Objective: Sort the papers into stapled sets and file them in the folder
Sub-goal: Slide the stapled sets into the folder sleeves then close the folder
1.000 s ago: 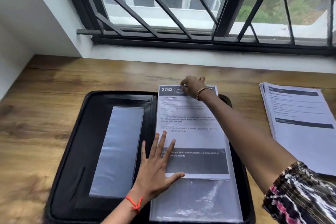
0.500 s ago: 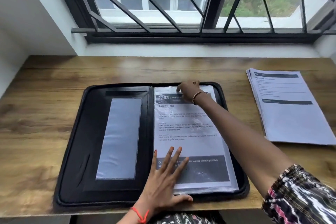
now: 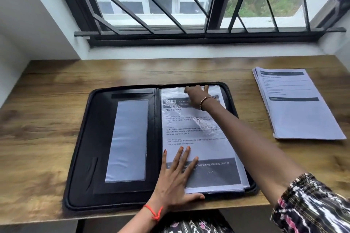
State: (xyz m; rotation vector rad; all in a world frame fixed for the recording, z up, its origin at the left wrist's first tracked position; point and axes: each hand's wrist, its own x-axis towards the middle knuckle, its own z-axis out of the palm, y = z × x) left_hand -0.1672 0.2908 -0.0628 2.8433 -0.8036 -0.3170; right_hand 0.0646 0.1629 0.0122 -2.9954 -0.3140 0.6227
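Note:
A black zip folder (image 3: 89, 138) lies open on the wooden table (image 3: 43, 111). On its right half, a printed paper set headed "2763" (image 3: 200, 143) sits inside a clear plastic sleeve. My left hand (image 3: 176, 179) lies flat with spread fingers on the lower left part of that page, over the dark band. My right hand (image 3: 197, 96) reaches across to the sleeve's top edge, and its fingertips rest on the plastic there. The left half of the folder shows a grey clear pocket (image 3: 127, 140).
A stack of printed papers (image 3: 297, 111) lies on the table to the right of the folder. A barred window (image 3: 170, 5) and white sill run along the table's far edge. The table's near edge is just under the folder.
The paper set has slid fully down into the sleeve, and its top no longer sticks out past the folder. My left hand stays flat low on the page, my right at the top.

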